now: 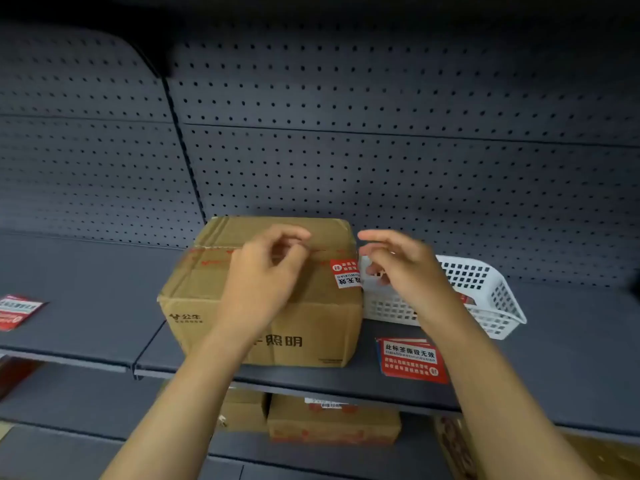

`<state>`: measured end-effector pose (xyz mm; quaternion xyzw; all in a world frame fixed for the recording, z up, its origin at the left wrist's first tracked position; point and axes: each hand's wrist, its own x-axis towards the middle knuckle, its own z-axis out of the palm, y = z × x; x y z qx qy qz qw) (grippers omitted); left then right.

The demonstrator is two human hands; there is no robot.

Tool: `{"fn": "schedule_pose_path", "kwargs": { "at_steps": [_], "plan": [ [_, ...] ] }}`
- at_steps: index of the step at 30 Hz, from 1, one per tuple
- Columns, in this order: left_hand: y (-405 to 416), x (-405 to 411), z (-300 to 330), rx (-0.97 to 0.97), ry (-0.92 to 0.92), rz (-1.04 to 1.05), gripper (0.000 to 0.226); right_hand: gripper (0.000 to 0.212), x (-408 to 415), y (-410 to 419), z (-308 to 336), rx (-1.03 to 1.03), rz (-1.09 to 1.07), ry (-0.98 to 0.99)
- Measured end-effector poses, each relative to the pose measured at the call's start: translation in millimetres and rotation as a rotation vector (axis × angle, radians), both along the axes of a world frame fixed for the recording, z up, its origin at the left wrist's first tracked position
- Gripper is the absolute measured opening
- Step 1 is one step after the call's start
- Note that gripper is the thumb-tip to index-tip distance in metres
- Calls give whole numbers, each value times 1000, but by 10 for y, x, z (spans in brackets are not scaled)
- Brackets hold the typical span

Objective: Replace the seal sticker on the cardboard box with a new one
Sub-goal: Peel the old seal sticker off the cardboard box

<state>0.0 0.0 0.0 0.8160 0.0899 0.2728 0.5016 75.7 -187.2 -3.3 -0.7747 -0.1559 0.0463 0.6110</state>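
Brown cardboard box [263,296] on a dark grey shelf [571,358], in front of a grey pegboard wall [381,133], top flaps shut and crossed by a strip of tape with red print. Red-and-white seal sticker [346,273] stuck at the right end of the box top, folded over the right edge. Left hand [266,271] over the middle of the box top, fingers curled, thumb and forefinger drawn close together above the tape seam; cannot tell whether anything is pinched between them. Right hand [401,265] just past the right edge of the box, above a white basket [485,292], fingers loosely spread and bent, nothing visibly held, blurred. Basket beside the box on its right, touching or nearly so. Sheet of stickers [410,360], red with white print and a blue border, flat on the shelf in front of the basket, near the lower right corner of the box. Another red sheet [17,311] far left on the neighbouring shelf, well apart from the box. Lower shelf below, with more cartons [332,424] partly visible between the two forearms.
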Motion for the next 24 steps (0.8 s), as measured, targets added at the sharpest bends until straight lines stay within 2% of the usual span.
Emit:
{"fn": "schedule_pose_path", "kwargs": {
  "at_steps": [2, 4, 9, 12, 19, 24],
  "plan": [
    [7, 37, -24, 311, 35, 25, 19, 26, 68, 35, -2, -189, 52, -96],
    [26, 70, -104, 484, 37, 36, 23, 24, 151, 66, -35, -304, 94, -184],
    [118, 233, -208, 642, 88, 73, 28, 26, 355, 167, -16, -637, 197, -461],
    [115, 258, -214, 670, 105, 79, 30, 26, 406, 201, 70, -781, 300, -523],
    [68, 263, -199, 670, 189, 138, 28, 3, 499, 207, 161, -761, 434, -581],
    [56, 255, -207, 667, 208, 153, 26, 13, 529, 193, 71, -680, 453, -599]
  ]
}}
